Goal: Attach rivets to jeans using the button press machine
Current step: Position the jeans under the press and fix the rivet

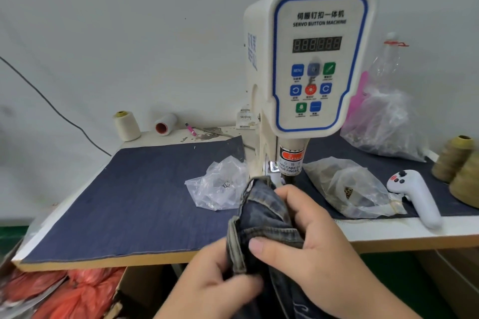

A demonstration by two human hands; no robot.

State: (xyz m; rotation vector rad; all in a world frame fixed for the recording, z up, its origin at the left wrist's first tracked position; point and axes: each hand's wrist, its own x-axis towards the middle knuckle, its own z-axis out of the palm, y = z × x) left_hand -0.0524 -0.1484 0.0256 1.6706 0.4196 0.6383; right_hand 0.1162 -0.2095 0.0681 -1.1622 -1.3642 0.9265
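A white servo button press machine stands at the middle of the table, its dark press head pointing down. Dark blue jeans are bunched in front of it, their top edge lying just under the press head. My left hand grips the jeans' waistband edge from the lower left. My right hand holds the fabric from the right, fingers curled over it and thumb pressing on the denim. No rivet is visible at the die.
A clear plastic bag with small metal parts lies left of the machine, another bag right of it. A white handheld controller, thread cones and a large bag sit around. Denim cloth covers the table.
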